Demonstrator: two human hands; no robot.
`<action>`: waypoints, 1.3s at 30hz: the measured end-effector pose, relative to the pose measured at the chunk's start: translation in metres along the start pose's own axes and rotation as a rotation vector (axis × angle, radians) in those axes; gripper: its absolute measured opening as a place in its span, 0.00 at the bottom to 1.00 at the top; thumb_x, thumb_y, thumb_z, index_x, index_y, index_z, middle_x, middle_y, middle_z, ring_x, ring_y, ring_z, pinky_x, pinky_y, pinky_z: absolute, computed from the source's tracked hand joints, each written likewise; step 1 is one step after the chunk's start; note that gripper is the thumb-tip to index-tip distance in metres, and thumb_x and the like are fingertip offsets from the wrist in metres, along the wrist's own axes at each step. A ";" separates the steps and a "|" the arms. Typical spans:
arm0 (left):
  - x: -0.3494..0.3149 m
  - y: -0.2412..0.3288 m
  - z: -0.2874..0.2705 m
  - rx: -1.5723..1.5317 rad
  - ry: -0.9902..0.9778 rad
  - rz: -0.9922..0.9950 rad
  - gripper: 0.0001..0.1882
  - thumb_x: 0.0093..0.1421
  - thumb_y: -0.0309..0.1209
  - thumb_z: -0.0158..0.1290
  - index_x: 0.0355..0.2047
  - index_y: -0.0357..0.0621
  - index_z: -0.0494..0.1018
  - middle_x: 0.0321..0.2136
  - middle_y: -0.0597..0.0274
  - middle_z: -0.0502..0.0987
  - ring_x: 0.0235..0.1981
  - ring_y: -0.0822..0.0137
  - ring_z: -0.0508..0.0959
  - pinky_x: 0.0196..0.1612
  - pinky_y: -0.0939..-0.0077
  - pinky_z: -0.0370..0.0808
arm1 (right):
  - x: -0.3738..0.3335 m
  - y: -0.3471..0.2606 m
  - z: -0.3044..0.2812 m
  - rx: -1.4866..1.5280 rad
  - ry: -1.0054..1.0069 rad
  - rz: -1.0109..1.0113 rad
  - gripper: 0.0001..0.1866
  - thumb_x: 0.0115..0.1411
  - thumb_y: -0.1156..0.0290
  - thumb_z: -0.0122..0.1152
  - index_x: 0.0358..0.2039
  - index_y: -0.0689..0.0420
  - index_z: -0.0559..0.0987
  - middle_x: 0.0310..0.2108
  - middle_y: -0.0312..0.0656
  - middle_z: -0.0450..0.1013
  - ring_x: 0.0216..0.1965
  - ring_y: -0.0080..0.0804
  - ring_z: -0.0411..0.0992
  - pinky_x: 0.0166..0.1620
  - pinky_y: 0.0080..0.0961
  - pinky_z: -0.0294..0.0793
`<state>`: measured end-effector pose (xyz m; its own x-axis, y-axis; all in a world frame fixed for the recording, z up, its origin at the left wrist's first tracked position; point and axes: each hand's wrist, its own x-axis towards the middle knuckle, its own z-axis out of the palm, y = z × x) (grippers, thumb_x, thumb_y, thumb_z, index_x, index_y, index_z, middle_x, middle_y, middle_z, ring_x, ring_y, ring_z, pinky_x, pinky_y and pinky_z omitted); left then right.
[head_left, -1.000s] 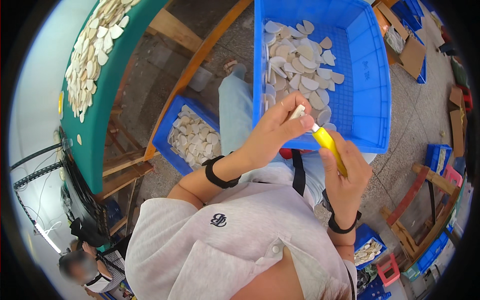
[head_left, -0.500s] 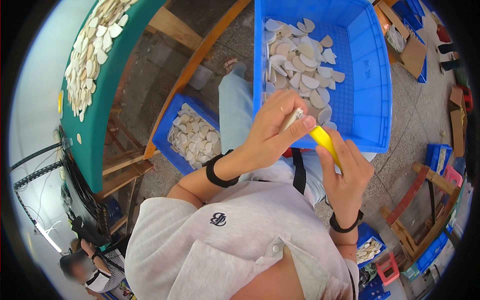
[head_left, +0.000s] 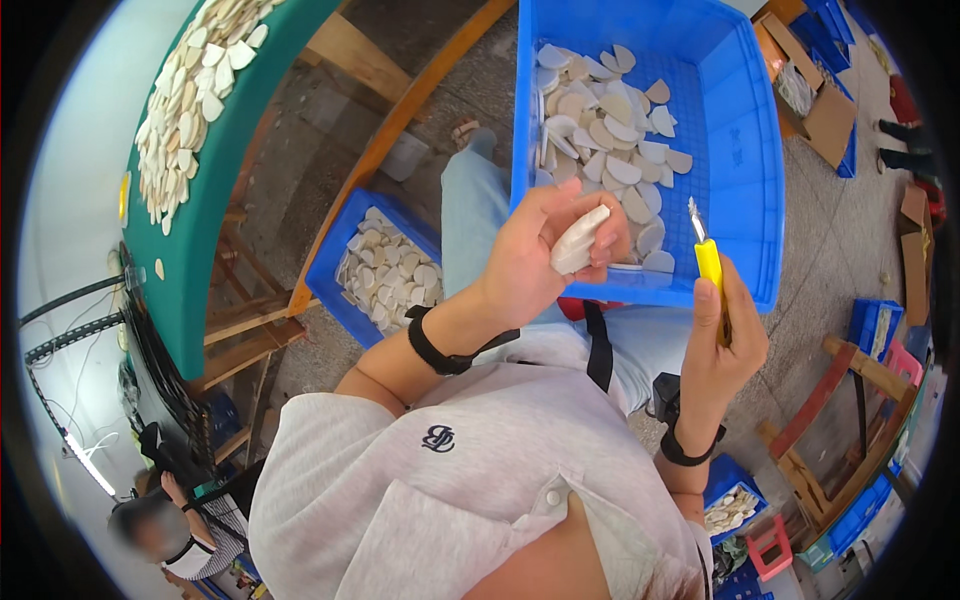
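Observation:
My left hand (head_left: 522, 250) is closed around a thick off-white piece (head_left: 580, 242) with a rounded edge, its fingers curled behind it. In my right hand (head_left: 730, 345) is a yellow-handled tool (head_left: 708, 264) with a narrow metal tip pointing up and away from me. Tool and piece are apart. Both hands are over the near side of a large blue bin (head_left: 735, 165), which rests at my lap. Many flat half-round off-white pieces (head_left: 620, 132) lie loose in the bin, mostly on its left side.
A green-topped table (head_left: 190, 290) at the left bears a heap of similar pieces (head_left: 180, 120). A smaller blue bin (head_left: 325, 238) of pieces stands on the floor beside my leg. Cardboard boxes (head_left: 812, 118), a wooden frame (head_left: 810, 440) and a pink stool (head_left: 770, 548) are on the right. Another person (head_left: 190, 540) is at lower left.
My right hand has drawn the yellow-handled tool away from the piece, to the right. My left hand has turned, and more of the piece shows.

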<state>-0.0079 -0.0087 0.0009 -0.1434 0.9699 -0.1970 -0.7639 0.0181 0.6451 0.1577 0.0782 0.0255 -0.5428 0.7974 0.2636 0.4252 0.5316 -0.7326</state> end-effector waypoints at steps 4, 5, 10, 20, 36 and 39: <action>0.002 0.000 0.000 -0.016 -0.009 -0.019 0.19 0.58 0.48 0.32 0.20 0.48 0.58 0.20 0.67 0.58 0.24 0.72 0.58 0.28 0.80 0.55 | -0.003 0.000 0.000 0.030 0.001 0.018 0.12 0.55 0.72 0.59 0.39 0.63 0.76 0.25 0.43 0.72 0.22 0.27 0.67 0.26 0.20 0.65; 0.002 0.000 -0.002 -0.014 -0.015 -0.024 0.18 0.57 0.47 0.33 0.21 0.48 0.59 0.20 0.67 0.58 0.24 0.73 0.58 0.28 0.80 0.56 | -0.003 0.000 0.000 0.027 -0.011 0.025 0.12 0.55 0.72 0.59 0.39 0.63 0.76 0.25 0.43 0.72 0.22 0.28 0.67 0.27 0.20 0.65; 0.002 -0.001 -0.002 -0.052 -0.022 -0.027 0.16 0.55 0.46 0.35 0.23 0.47 0.60 0.22 0.67 0.59 0.26 0.73 0.59 0.29 0.79 0.56 | -0.001 -0.003 0.002 0.077 -0.066 -0.004 0.12 0.54 0.72 0.60 0.39 0.62 0.76 0.24 0.44 0.72 0.22 0.31 0.68 0.27 0.22 0.66; -0.006 -0.003 0.009 0.459 0.113 0.091 0.11 0.56 0.36 0.48 0.36 0.47 0.61 0.31 0.72 0.60 0.32 0.81 0.59 0.34 0.87 0.57 | 0.000 -0.004 0.007 0.063 -0.195 -0.207 0.16 0.47 0.71 0.66 0.39 0.58 0.77 0.17 0.38 0.65 0.14 0.29 0.63 0.18 0.23 0.59; 0.001 -0.010 0.001 0.297 0.122 0.070 0.22 0.64 0.51 0.30 0.27 0.46 0.61 0.24 0.69 0.58 0.26 0.76 0.58 0.28 0.83 0.56 | 0.004 -0.001 0.008 -0.040 -0.087 -0.170 0.15 0.51 0.71 0.63 0.40 0.59 0.77 0.21 0.40 0.69 0.18 0.30 0.67 0.22 0.22 0.64; 0.005 0.000 -0.001 -0.048 -0.048 -0.072 0.27 0.61 0.56 0.25 0.23 0.47 0.60 0.22 0.67 0.59 0.25 0.72 0.59 0.27 0.81 0.56 | 0.003 0.001 0.001 0.022 0.010 -0.057 0.14 0.54 0.72 0.60 0.40 0.62 0.76 0.25 0.44 0.73 0.23 0.30 0.70 0.27 0.20 0.67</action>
<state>-0.0098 -0.0045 -0.0007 -0.0576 0.9771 -0.2049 -0.8007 0.0773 0.5940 0.1556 0.0811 0.0246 -0.5583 0.7691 0.3112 0.3781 0.5697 -0.7297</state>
